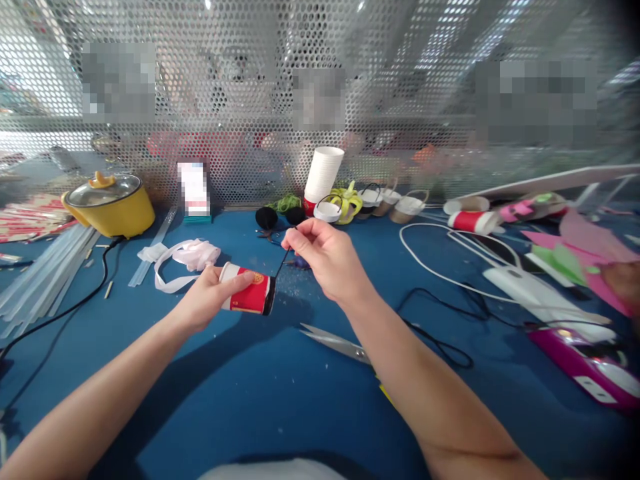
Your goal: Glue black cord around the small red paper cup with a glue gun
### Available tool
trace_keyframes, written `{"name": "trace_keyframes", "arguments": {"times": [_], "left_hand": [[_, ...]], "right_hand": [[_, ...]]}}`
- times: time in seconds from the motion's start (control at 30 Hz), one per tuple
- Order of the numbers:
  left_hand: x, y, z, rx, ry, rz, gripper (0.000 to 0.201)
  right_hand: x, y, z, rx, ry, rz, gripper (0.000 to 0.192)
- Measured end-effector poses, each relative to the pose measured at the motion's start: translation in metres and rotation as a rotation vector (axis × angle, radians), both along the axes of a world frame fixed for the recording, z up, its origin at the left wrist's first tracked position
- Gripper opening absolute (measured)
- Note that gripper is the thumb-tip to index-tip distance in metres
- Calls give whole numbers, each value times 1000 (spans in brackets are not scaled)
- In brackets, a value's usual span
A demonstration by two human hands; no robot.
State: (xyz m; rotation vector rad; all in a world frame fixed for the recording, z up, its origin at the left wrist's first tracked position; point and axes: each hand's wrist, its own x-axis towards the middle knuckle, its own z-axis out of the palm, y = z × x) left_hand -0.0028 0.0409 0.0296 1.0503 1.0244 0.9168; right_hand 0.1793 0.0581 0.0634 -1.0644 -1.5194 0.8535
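Blue covers the whole bench (260, 393), and nearest on it lie a pair of scissors (336, 343), blades pointing left, just beside the right forearm. Above the bench the left hand (207, 298) is wrapped around a small red paper cup (248, 297), held on its side with its dark open mouth facing right; thumb on top, fingers curled beneath. The right hand (327, 257) is pressed together at the fingertips, pinching a thin black string (283, 259) that runs down to the cup's mouth. A loose black cord (440, 330) loops over the bench to the right, close to a purple tool (585, 367) at the right edge. Left of the hands lies a crumpled white ribbon (185, 257), and further left a bundle of clear glue sticks (40, 280). Beyond that stands a yellow pot (113, 207) with a lid. Toward the back, two black pompoms (275, 217) sit near a stack of white cups (323, 175) and several small cup baskets (385, 200) with handles. Pink and green paper shapes (575, 250) lie at the far right. A perforated metal screen (320, 100) closes off the back of the bench.
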Motion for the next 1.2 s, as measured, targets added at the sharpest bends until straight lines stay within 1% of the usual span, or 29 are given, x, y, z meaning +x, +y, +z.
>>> {"name": "trace_keyframes", "arguments": {"times": [0.2, 0.33, 0.43, 0.53, 0.8, 1.07, 1.2], "left_hand": [[2, 0, -4, -43, 23, 30, 26], [2, -2, -6, -22, 57, -20, 27], [2, -6, -5, 30, 95, -64, 30], [1, -10, -2, 104, 126, -76, 34], [1, -18, 9, 260, 199, -102, 37], [-2, -23, 10, 420, 266, -122, 38], [-2, -24, 12, 477, 274, -116, 38]], "right_hand": [[1, -1, 3, 39, -79, -15, 23], [0, 1, 1, 41, -121, -7, 21], [-1, 5, -3, 42, -143, -5, 19], [0, 7, -6, 21, -167, -6, 18], [-2, 6, -6, -17, -209, 10, 18], [-5, 8, -10, -41, -238, 36, 19], [-5, 7, -12, -33, -262, 45, 19]]}}
